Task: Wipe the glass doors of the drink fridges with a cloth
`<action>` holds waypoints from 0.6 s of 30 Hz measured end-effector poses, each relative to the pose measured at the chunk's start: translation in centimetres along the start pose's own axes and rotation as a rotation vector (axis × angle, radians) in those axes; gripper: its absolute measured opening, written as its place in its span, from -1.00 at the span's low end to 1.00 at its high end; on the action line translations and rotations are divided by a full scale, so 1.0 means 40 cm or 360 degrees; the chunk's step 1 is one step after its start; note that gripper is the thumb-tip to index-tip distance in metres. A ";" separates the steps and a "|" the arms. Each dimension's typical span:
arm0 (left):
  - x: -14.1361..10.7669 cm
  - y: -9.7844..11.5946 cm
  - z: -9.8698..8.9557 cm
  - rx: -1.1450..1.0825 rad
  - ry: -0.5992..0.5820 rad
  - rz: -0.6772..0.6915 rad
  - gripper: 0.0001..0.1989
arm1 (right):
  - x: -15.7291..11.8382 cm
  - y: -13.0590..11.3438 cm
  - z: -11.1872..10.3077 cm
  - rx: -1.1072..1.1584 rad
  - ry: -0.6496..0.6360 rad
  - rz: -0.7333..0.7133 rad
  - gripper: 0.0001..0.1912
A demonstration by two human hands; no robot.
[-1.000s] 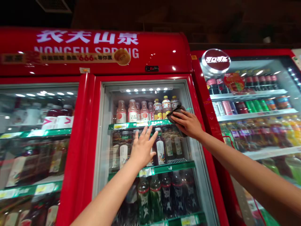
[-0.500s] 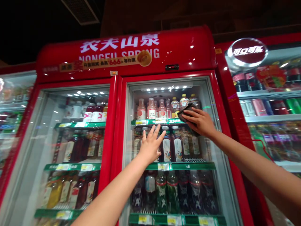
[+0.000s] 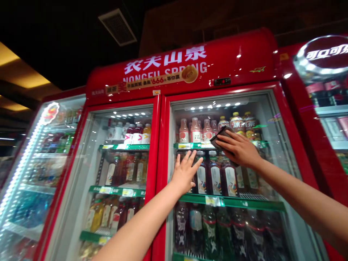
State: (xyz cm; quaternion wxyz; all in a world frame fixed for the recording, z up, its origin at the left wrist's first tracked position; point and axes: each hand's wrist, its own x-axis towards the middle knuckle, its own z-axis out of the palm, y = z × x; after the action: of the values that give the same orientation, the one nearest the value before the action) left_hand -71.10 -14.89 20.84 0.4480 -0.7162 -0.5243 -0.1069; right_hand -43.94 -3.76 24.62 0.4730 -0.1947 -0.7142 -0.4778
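My right hand [image 3: 239, 148] presses a dark, folded cloth [image 3: 221, 137] flat on the glass door [image 3: 261, 174] of a red drinks fridge. The fingers lie over the cloth, and one dark corner sticks out past the fingertips on the left. Lower and to the left, my left hand [image 3: 185, 172] has its fingers spread and holds nothing. It is at the same door, but whether the palm touches the glass I cannot tell. Behind the glass are pink-labelled bottles [image 3: 196, 131], yellow-capped tea bottles [image 3: 237, 123] and dark bottles with white labels [image 3: 216, 177].
The red door frame [image 3: 160, 163] divides this door from the left glass door [image 3: 123, 121]. A red header [image 3: 236, 59] with a small display [image 3: 222, 81] runs above. More lit fridges stand on both sides, one with a round sign [image 3: 324, 54].
The view has swung left, showing more of the left fridge. Across the door, my right hand with the cloth has slid left, toward the pink-labelled bottles. My left hand has shifted slightly left.
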 end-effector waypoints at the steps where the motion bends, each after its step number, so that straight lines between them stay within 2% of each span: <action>1: -0.005 -0.020 0.001 0.0013 0.0008 0.0006 0.17 | 0.010 0.013 0.004 -0.0040 0.0079 0.0147 -0.54; 4: -0.019 -0.067 0.005 0.0034 0.0025 -0.0013 0.18 | 0.093 0.006 0.041 -0.0142 0.0278 0.0624 -0.51; 6: -0.025 -0.082 0.008 0.0026 0.0023 -0.0033 0.17 | 0.154 -0.043 0.071 -0.0154 0.0306 0.0747 -0.48; 7: -0.027 -0.086 0.010 0.0019 0.0024 -0.0038 0.17 | 0.174 -0.074 0.082 -0.0141 0.0287 0.0727 -0.47; 9: -0.031 -0.088 0.014 0.0014 0.0038 -0.0043 0.14 | 0.180 -0.132 0.092 -0.0086 0.0190 0.0536 -0.47; 11: -0.037 -0.093 0.018 0.0022 0.0054 -0.0041 0.13 | 0.150 -0.166 0.086 -0.0031 0.0051 0.0247 -0.48; 13: -0.045 -0.106 0.022 0.0036 0.0065 -0.0019 0.14 | 0.109 -0.168 0.073 -0.0017 -0.0040 0.0061 -0.48; 15: -0.057 -0.126 0.026 0.0055 0.0077 0.0024 0.15 | 0.090 -0.154 0.066 -0.0051 -0.0018 0.0123 -0.47; 18: -0.076 -0.157 0.031 0.0095 0.0097 0.0056 0.16 | 0.136 -0.152 0.088 -0.0103 0.0167 0.0522 -0.45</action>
State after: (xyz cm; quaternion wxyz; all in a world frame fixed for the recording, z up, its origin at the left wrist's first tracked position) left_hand -78.10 -15.61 21.56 0.4866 -0.7082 -0.5006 -0.1051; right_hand -52.70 -4.52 25.95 0.5747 -0.2984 -0.6314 -0.4265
